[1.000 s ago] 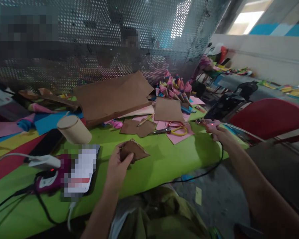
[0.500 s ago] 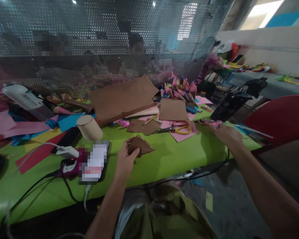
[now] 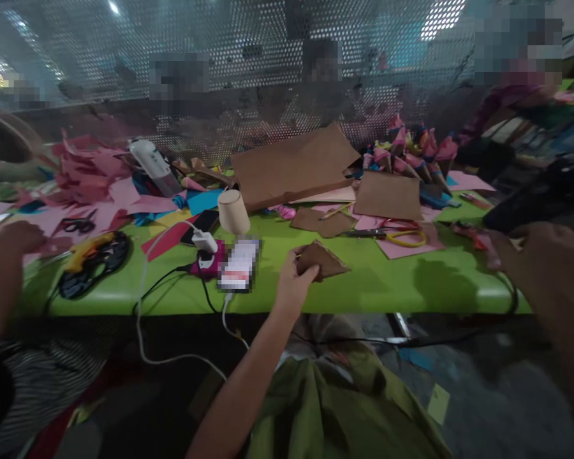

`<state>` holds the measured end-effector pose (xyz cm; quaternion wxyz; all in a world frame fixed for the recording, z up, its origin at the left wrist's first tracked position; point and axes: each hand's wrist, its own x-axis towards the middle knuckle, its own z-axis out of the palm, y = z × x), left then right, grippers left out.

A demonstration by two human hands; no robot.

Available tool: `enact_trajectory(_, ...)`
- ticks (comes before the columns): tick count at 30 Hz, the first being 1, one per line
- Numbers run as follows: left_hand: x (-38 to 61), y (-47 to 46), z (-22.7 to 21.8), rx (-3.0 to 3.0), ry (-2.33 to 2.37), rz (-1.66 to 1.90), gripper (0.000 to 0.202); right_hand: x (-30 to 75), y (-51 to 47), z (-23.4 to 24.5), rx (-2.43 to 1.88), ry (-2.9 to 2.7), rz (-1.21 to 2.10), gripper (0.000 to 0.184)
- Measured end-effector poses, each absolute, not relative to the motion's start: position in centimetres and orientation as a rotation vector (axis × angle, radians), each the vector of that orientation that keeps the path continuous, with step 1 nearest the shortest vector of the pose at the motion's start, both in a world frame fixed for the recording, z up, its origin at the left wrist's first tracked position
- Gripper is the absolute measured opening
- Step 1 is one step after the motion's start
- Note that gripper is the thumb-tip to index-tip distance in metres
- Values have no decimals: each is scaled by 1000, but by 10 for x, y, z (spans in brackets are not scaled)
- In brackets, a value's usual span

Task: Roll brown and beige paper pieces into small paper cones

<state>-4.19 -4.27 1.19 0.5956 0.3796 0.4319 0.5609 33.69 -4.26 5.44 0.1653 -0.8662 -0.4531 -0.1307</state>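
My left hand (image 3: 293, 285) is closed on a folded brown paper piece (image 3: 321, 260), pinching it by its left end just above the green tabletop (image 3: 402, 287). My right hand (image 3: 538, 255) is at the table's right end, blurred, its fingers curled round a pink glue gun (image 3: 486, 247) whose black cable (image 3: 511, 294) drops over the table edge.
Scissors with yellow and red handles (image 3: 404, 237) lie on pink paper. Brown sheets (image 3: 296, 166), paper cones (image 3: 411, 153), a cardboard roll (image 3: 233, 211) and a phone (image 3: 239, 266) on a charger are nearby. Another person's hand (image 3: 14, 239) rests at the left. A perforated screen (image 3: 249, 76) backs the table.
The view has swung left and pulled back, so the table's left end and another person's hand now show. My left hand keeps the brown piece; my right hand stays at the right end.
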Motion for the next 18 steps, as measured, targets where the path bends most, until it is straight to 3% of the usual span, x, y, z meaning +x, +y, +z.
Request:
enact_trajectory(3, -35, -52, 13, 855, 1001, 1324, 48, 291, -63, 53, -2134, -1254, -18, 33)
enact_trajectory(6, -26, -61, 12, 839, 1034, 1362, 43, 226, -84, 44, -1602, -1236, 602, 42)
enact_trajectory(9, -18, -70, 10, 833, 1062, 1384, 39, 169, -99, 32, -1314, -1140, 998, 43)
enact_trajectory(18, -7, -89, 8, 803, 1019, 1426, 35, 113, -99, 12, -1093, -880, 1142, 32)
